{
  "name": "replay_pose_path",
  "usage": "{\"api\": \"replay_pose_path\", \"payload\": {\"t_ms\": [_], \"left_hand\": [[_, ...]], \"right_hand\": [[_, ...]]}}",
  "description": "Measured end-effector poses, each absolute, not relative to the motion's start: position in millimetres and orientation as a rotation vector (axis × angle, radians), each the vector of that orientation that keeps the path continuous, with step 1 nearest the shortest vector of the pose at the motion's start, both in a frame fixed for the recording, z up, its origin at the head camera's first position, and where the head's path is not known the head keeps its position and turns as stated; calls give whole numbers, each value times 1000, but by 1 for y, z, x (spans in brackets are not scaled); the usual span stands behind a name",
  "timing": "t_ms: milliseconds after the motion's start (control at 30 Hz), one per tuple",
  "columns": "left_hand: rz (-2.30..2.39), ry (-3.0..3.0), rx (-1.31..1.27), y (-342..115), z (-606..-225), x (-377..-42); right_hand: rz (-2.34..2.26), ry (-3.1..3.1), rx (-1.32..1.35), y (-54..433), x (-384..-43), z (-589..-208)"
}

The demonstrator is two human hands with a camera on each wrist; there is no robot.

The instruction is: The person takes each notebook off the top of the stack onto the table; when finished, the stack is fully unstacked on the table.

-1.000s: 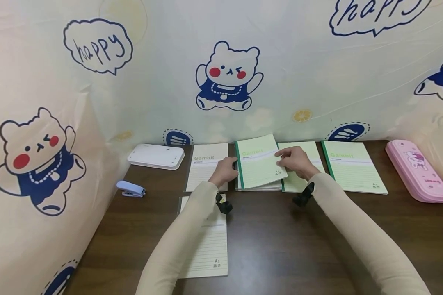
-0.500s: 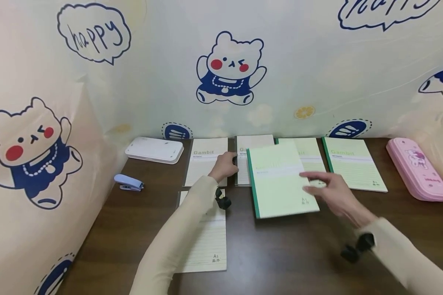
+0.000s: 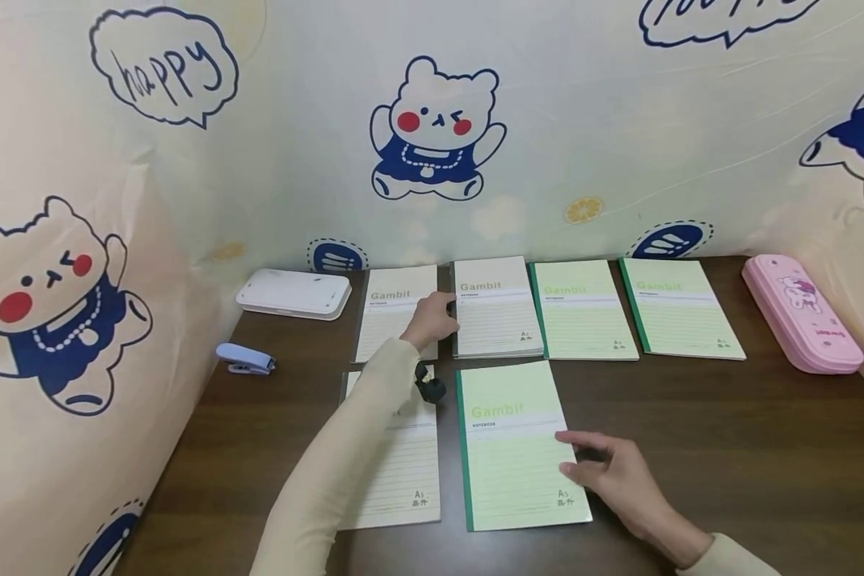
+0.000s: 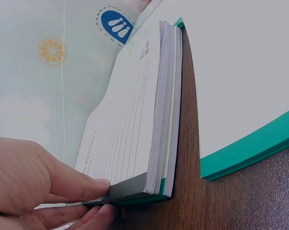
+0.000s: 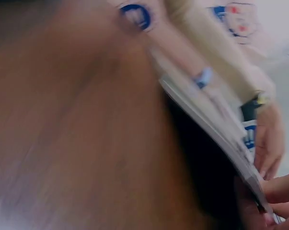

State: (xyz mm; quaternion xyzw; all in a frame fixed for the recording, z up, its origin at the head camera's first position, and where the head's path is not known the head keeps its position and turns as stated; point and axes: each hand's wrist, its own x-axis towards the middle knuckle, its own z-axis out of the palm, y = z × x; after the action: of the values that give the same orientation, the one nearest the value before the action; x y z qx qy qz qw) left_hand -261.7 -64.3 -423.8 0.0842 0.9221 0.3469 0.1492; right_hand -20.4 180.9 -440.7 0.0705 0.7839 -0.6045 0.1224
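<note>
In the head view, my right hand (image 3: 625, 485) pinches the right edge of a green-spined notebook (image 3: 522, 460) at the front middle of the table. Blurred in the right wrist view, that notebook's edge (image 5: 216, 127) is between my thumb and fingers. My left hand (image 3: 430, 322) holds the spine side of a stack of notebooks (image 3: 497, 316) in the back row, a grey-spined one on top. The left wrist view shows my thumb (image 4: 89, 187) on the top spine, with fingers against the side. A green-spined notebook is also within that stack.
A grey-spined notebook (image 3: 396, 316) lies left of the stack, another (image 3: 396, 480) is partly under my left sleeve. Two green-spined notebooks (image 3: 586, 320) are to the right. A white case (image 3: 293, 294), a blue stapler (image 3: 246, 358) and a pink pencil case (image 3: 802, 312) stand at the sides.
My right hand has brought the green-spined notebook off the stack toward the front, uncovering the grey-spined one beneath. My left hand has stayed by the stack's spine.
</note>
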Motion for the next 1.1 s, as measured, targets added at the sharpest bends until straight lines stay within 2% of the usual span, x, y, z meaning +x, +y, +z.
{"api": "replay_pose_path", "payload": {"t_ms": [200,400,533,633,733,867,967,1100], "left_hand": [[984,2643,204,-66,-423,-265],[1001,2642,183,-67,-423,-264],[998,2633,180,-66,-425,-263],[995,2634,186,-65,-426,-264],[1007,2641,182,-65,-426,-264],[1042,2621,188,-66,-427,-263],[1056,2607,206,-66,-427,-261],[1054,2628,206,-67,-425,-261]], "right_hand": [[-1206,2859,-144,171,-21,-441],[-1079,2935,-373,169,-28,-433],[-1082,2980,-462,173,-55,-421],[-1082,2961,-430,176,-97,-407],[-1084,2881,-287,175,-149,-398],[-1070,2784,-125,166,-204,-402],[-1003,2760,-41,159,-226,-412],[-940,2785,60,151,-237,-422]]}}
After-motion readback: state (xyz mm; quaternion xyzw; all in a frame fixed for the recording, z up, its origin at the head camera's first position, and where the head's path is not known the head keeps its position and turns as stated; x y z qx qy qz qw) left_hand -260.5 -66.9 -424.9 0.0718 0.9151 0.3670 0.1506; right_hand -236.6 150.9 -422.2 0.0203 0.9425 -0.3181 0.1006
